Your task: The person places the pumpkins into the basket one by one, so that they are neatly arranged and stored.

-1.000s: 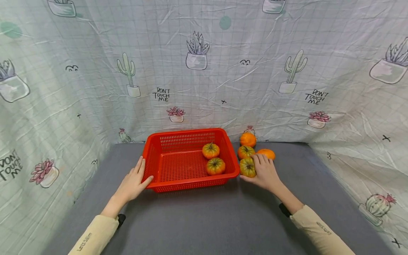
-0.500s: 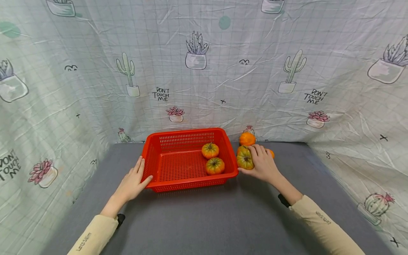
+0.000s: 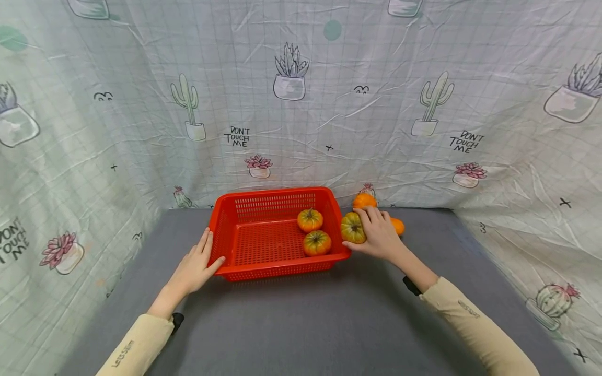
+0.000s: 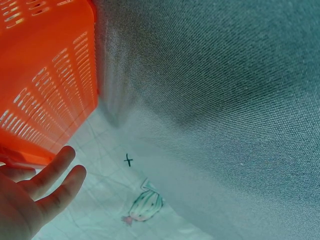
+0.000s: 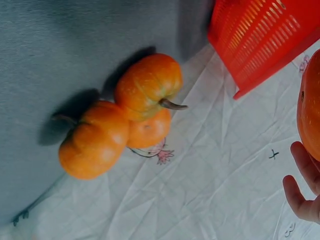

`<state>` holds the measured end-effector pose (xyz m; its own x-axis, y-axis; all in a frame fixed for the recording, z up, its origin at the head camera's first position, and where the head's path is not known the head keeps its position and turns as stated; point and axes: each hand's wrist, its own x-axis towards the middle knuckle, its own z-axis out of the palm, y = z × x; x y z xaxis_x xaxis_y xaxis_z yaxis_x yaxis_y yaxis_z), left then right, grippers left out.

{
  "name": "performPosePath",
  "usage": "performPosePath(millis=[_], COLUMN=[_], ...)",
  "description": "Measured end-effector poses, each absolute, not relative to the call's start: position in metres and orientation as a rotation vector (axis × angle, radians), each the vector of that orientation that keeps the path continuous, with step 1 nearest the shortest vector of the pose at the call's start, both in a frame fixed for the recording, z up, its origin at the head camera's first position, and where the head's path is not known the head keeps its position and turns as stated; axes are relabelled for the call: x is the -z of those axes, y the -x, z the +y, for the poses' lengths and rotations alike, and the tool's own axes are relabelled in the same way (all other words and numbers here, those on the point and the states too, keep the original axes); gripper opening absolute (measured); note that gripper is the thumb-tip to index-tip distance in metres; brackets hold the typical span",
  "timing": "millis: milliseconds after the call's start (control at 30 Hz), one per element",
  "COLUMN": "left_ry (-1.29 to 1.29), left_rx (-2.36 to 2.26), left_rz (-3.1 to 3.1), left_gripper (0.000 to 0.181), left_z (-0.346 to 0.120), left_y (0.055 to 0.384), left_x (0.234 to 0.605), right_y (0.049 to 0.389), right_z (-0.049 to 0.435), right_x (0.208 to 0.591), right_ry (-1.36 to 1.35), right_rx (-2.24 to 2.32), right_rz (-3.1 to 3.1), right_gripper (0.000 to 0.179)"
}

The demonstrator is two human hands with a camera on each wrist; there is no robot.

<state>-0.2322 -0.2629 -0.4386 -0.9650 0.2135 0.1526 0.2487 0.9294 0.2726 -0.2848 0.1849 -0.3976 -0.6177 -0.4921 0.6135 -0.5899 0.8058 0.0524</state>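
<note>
From where I stand, the right hand (image 3: 373, 232) has its fingers and thumb wrapped round a greenish pumpkin (image 3: 352, 228), which hangs right at the right-hand rim of the red basket (image 3: 277, 268); whether it touches that rim I can't tell. The left hand (image 3: 193, 267) lies along the opposite side, fingers stretched out and spread from the thumb, resting on the edge rather than clamped round it. If the fruit is carried too low, I'd expect it to bump the rim, which might knock it from the grip or shove the basket, since the left hand looks to be only steadying it lightly. Dropped inside, it could strike the rear pumpkin (image 3: 310, 220) or the front pumpkin (image 3: 317, 243), both sitting near that same wall, and bruise them or set them rolling. Three more orange pumpkins (image 5: 148, 87) huddle outside, close enough that a careless wrist might nudge one away. As for writing, the cloth backdrop (image 3: 291, 130) says "DON'T TOUCH ME" behind the basket and again further right, with small x marks dotted about. The left sleeve (image 3: 136, 344) carries what seems to be "LetsSlim"; the lettering on the right sleeve (image 3: 475, 324) is too blurred to read. I can make out no label on the basket.
</note>
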Motion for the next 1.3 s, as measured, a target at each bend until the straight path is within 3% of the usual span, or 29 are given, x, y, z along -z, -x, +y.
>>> performPosePath(millis=[1300], left_ry=[0.351], left_rx=[0.433], left_rz=[-2.943], left_gripper=[0.077], left_z=[-0.26], left_y=[0.229], left_x=[0.435], right_y=[0.314], right_z=[0.103], right_x=[0.348], right_ry=[-0.728], right_rx=[-0.296], right_rz=[-2.441], right_gripper=[0.08])
